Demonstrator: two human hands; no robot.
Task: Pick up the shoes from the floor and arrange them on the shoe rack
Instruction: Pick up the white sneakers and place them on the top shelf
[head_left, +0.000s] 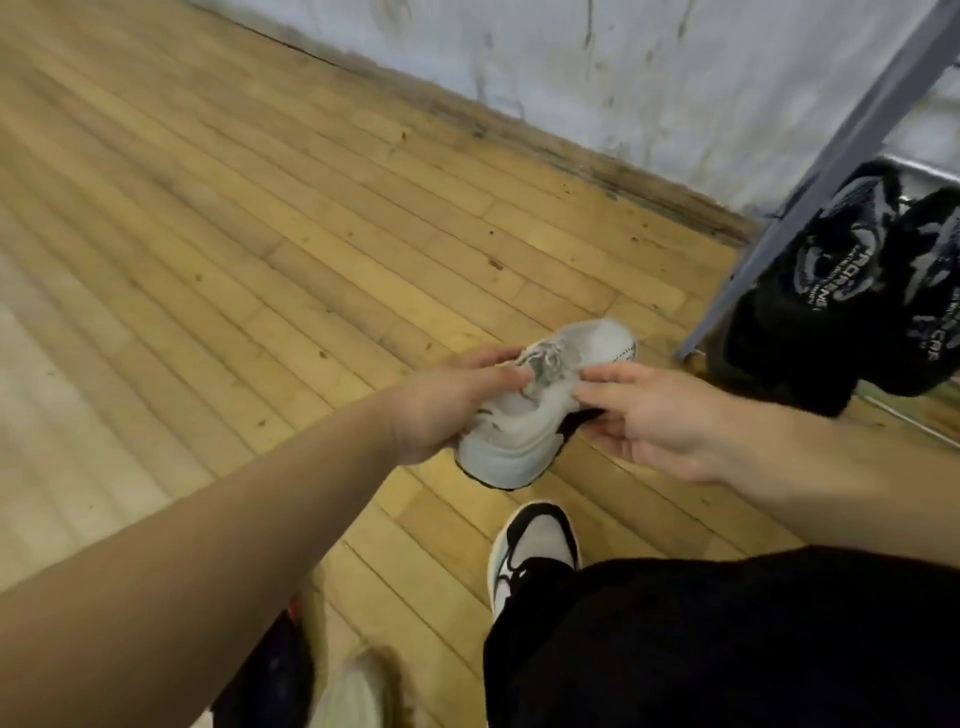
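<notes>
A white sneaker (524, 421) with grey laces hangs above the wooden floor, toe pointing away from me. My left hand (441, 405) grips its left side, fingers curled over the laces and tongue. My right hand (654, 415) meets it from the right, fingers fairly straight, touching the collar and the sole's edge. At the right edge stands the shoe rack, its grey metal leg (810, 197) slanting up. A pair of black sneakers (852, 275) with grey and white print sits on its low tier.
The plank floor (260, 234) stretches left and away to a scuffed white wall (623, 78) with a dark skirting strip. My own foot in a black-and-white sneaker (530, 551) and black trousers is below the hands. Blurred shoes (332, 691) lie at the bottom edge.
</notes>
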